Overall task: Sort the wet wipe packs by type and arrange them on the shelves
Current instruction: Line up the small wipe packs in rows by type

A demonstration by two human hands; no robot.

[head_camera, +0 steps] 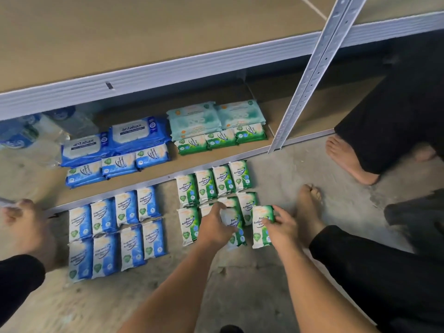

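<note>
- "antabax" printed on two large blue packs (140, 132)
- "Pine Antibacterial Wipes" on small green packs (187, 189)
- "Antibacterial Wipes" on small blue packs (149, 200), below a blurred first word

The pine packs (209, 186) around my left grip (213, 228) and right grip (281, 227) are white and green; the fragrance packs (125, 207) are white and blue. My trousers (384, 272) are black, the floor (240, 296) mottled grey, the shelf boards (96, 32) tan.

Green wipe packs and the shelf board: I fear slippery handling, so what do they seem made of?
Green wipe packs: probably glossy plastic film; highlights and crinkled ends show. Shelf board: likely matte fibreboard, flat brown, no sheen.
</note>
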